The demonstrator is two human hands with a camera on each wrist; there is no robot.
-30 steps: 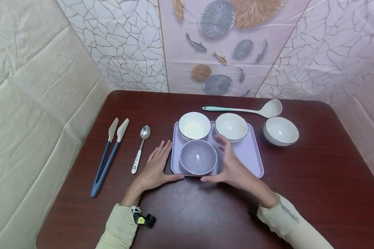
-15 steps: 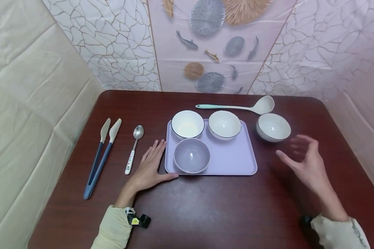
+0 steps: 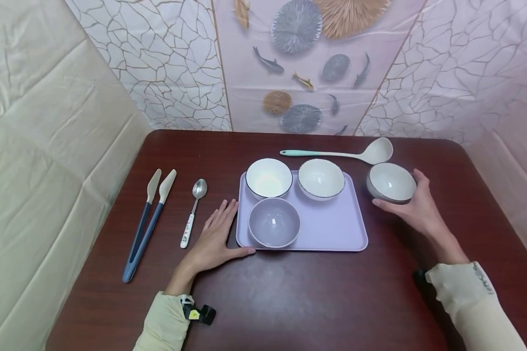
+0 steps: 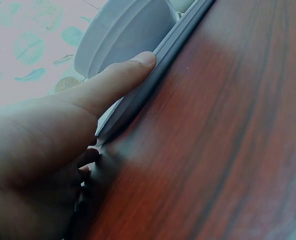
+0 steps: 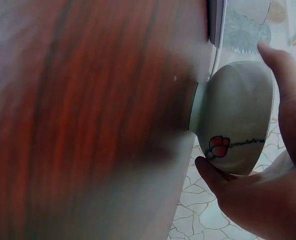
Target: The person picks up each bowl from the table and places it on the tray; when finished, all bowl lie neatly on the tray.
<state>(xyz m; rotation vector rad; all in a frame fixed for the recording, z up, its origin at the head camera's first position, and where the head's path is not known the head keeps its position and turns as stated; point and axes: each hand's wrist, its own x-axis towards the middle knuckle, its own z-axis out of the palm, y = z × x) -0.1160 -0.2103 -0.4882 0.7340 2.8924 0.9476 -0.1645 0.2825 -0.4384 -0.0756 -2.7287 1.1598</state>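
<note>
My right hand holds a white bowl to the right of the tray, thumb on its near side and fingers around its right side. In the right wrist view, this bowl shows a small red drawing on its outside. My left hand lies at the front left corner of the lilac tray, fingers straight along the left edge. Its thumb rests on the front rim. On the tray stand a grey-purple bowl, a white dark-rimmed bowl and another white bowl.
Behind the tray lies a ladle with a mint-coloured handle end, its head near the held bowl. To the left are a spoon and blue-handled tongs. Fabric-covered walls stand at the table's back and sides.
My right hand has left the grey-purple bowl, moved right past the tray and taken hold of the white bowl there. The left hand stays at the tray corner.
</note>
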